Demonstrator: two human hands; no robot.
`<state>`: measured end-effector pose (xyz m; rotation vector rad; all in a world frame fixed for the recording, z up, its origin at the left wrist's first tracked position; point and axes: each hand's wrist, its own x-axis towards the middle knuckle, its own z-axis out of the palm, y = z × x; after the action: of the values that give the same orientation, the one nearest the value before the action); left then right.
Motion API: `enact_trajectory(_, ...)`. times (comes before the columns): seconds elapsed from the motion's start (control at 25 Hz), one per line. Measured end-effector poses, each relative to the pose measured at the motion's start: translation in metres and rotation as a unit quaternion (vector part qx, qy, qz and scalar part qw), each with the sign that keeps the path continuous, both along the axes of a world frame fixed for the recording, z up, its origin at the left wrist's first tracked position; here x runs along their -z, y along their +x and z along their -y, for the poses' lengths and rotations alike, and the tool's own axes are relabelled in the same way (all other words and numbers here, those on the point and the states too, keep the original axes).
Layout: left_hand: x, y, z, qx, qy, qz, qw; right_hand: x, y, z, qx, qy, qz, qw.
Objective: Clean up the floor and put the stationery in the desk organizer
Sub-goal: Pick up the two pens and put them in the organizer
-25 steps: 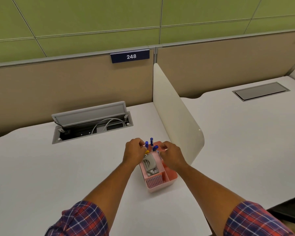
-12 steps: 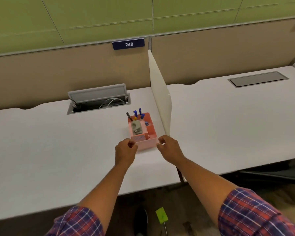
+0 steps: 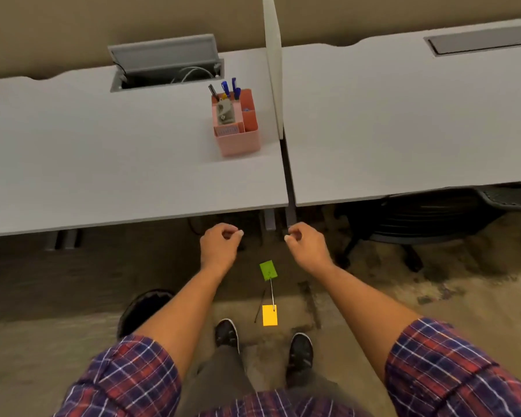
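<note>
A pink desk organizer (image 3: 238, 141) stands on the white desk (image 3: 103, 164) beside the divider, with blue pens, a dark pen and a grey stapler in it. On the carpet lie a green sticky-note pad (image 3: 268, 269), a yellow pad (image 3: 269, 315), a thin pale pen (image 3: 272, 293) between them and a dark thin pen (image 3: 259, 307) to its left. My left hand (image 3: 218, 246) and my right hand (image 3: 306, 245) hang in front of the desk edge, above the floor items, fingers curled, holding nothing.
A white divider panel (image 3: 272, 55) separates this desk from the right desk (image 3: 403, 121). An open cable box (image 3: 166, 64) sits at the back. A black office chair (image 3: 418, 218) is tucked under the right desk. My shoes (image 3: 226, 332) stand near the yellow pad.
Both hands have left the organizer and drawn back past the desk edge. The view has tilted down, so the floor with the pads and pens is now visible.
</note>
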<state>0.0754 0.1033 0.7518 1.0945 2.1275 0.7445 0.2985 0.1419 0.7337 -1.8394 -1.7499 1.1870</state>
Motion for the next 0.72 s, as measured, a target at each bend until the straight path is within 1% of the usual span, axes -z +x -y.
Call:
enact_trajectory(0.16, 0.043, -0.004, 0.043, 0.008, -0.055, 0.0, 0.998, 0.047, 0.012, 0.053, 0.041, -0.068, 0.018, 0.997)
enact_trajectory(0.24, 0.08, -0.01, 0.055, 0.008, -0.087, 0.01, 0.996, 0.084, 0.006, 0.069, 0.064, -0.095, 0.015, 0.993)
enact_trajectory(0.36, 0.138, -0.019, 0.072, -0.006, -0.115, 0.024, 0.993, 0.144, -0.004, 0.088, 0.07, -0.133, 0.014, 0.989)
enact_trajectory(0.56, 0.266, -0.036, 0.084, -0.028, -0.143, 0.007, 0.989, 0.281, -0.014, 0.094, 0.061, -0.15, 0.057, 0.985)
enact_trajectory(0.72, 0.397, -0.04, 0.082, -0.019, -0.164, -0.011, 0.986, 0.413, -0.019, 0.091, 0.048, -0.154, 0.095, 0.982)
